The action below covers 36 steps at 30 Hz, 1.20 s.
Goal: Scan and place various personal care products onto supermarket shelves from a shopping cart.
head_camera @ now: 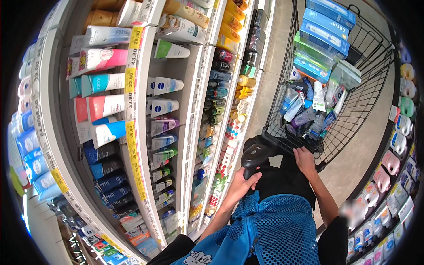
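Observation:
A black handheld barcode scanner (255, 155) is upright in my left hand (245, 183), its handle wrapped by my fingers. My right hand (304, 160) rests on the near end of a black wire shopping cart (363, 124), its fingers curled over the rim by the handle. Inside the cart, a loose pile of tubes and small bottles lies at the near end, with a white tube (318, 96) on top. Blue boxes (326, 38) stand in a row towards the far end, beside a clear plastic container (345, 75).
Shelves on the left hold facial-cleanser-type tubes (103, 82), bottles and boxes behind yellow and white price strips (132, 132). A shelf of pink and white bottles (391, 163) curves along the right. Tiled floor (270, 79) shows between the left shelves and the cart.

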{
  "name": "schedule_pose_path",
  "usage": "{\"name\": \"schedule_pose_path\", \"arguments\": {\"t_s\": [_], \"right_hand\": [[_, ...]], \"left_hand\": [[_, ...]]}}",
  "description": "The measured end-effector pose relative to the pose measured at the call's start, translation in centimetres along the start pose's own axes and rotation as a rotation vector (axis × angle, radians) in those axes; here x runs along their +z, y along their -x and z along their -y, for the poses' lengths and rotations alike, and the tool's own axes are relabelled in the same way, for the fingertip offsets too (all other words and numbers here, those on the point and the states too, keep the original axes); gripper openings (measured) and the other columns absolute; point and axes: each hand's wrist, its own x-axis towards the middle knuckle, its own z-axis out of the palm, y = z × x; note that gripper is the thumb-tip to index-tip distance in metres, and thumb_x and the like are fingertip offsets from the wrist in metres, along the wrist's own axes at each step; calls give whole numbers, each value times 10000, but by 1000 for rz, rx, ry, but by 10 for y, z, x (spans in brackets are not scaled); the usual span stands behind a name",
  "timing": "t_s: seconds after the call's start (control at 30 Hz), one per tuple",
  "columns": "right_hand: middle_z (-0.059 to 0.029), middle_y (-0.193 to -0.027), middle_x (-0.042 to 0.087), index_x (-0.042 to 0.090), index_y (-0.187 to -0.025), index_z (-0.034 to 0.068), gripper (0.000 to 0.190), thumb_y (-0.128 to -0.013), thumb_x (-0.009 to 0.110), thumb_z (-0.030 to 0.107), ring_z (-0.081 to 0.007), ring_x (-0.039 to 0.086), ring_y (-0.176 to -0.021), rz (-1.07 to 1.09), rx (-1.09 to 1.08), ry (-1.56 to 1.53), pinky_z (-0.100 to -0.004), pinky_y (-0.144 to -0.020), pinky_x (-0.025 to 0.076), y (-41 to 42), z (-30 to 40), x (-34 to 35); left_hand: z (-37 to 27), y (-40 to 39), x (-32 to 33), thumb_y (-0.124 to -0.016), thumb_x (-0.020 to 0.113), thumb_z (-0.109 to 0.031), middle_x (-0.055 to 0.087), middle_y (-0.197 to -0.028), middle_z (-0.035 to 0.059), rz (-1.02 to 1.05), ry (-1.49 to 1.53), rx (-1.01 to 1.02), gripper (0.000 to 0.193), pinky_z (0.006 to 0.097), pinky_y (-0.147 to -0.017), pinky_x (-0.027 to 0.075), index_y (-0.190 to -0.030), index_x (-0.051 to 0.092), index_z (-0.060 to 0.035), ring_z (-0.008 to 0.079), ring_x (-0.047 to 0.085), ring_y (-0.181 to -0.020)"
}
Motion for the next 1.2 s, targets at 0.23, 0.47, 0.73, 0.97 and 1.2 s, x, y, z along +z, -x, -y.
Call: {"name": "schedule_pose_path", "arguments": {"t_s": [0.23, 0.47, 0.73, 0.97, 1.2], "right_hand": [[-212, -778, 559, 583, -787, -7, 271, -913, 491, 214, -406, 563, -720, 37, -3, -92, -466, -628, 461, -3, -2, -2], [-205, -829, 589, 557, -879, 24, 357, -935, 405, 343, -404, 575, -797, 151, -78, 108, -505, -679, 450, -11, -10, 13], [-246, -1167, 529, 381, -1218, -8, 615, -859, 509, 474, -427, 523, -1062, 558, -46, 287, -529, -856, 430, -64, 44, 23], [-318, -1089, 548, 384, -1228, 11, 557, -822, 596, 328, -441, 534, -1037, 698, -158, 256, -472, -883, 437, -93, 50, 39], [-301, -1053, 576, 515, -1144, -12, 496, -818, 602, 351, -415, 555, -1024, 811, -247, 440, -457, -871, 451, -117, 79, 21]], "left_hand": [[-1, 31, -15, -831, 638, -122, 522, -636, 19, -45, 107, 137, 280, 223, -451, 370, -1035, 519, 28, 78, 478, -493], [6, 57, -37, -809, 657, -152, 529, -641, 19, -160, 227, 246, 300, 221, -462, 380, -1022, 532, 18, 79, 484, -488], [24, 76, -51, -810, 644, -95, 522, -639, 16, -319, 398, 323, 240, 217, -443, 387, -994, 530, 9, 81, 483, -478], [39, 72, -53, -804, 648, -96, 519, -628, 19, -301, 394, 330, 228, 228, -433, 384, -963, 525, 12, 89, 487, -477], [33, 76, -53, -798, 655, -102, 525, -628, 32, -367, 428, 329, 225, 234, -426, 380, -943, 525, 10, 94, 479, -458]]}}
